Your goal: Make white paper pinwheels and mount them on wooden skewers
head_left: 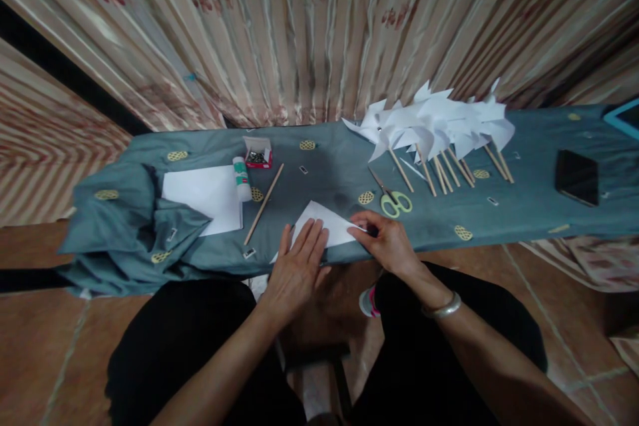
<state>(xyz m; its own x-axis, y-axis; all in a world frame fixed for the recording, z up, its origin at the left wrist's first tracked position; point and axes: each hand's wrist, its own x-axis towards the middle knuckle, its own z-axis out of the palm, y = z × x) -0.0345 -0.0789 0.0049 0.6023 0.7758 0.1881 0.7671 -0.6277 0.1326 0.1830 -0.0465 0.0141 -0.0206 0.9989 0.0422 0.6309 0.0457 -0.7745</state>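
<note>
Left hand [298, 265] lies flat on the folded paper [327, 225]; right hand [383, 239] pinches its corner (best keep edges aligned).

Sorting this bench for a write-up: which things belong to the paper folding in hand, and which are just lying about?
In hand: left hand, right hand, folded paper.
Lying about: scissors, loose stick, glue stick, pin box, paper sheets, pinwheels, phone.

You are working a folded white paper sheet [327, 225], which is lying flat as a triangle at the near edge of the teal cloth [524, 206], just nearer than the scissors [394, 200] on that cloth.
</note>
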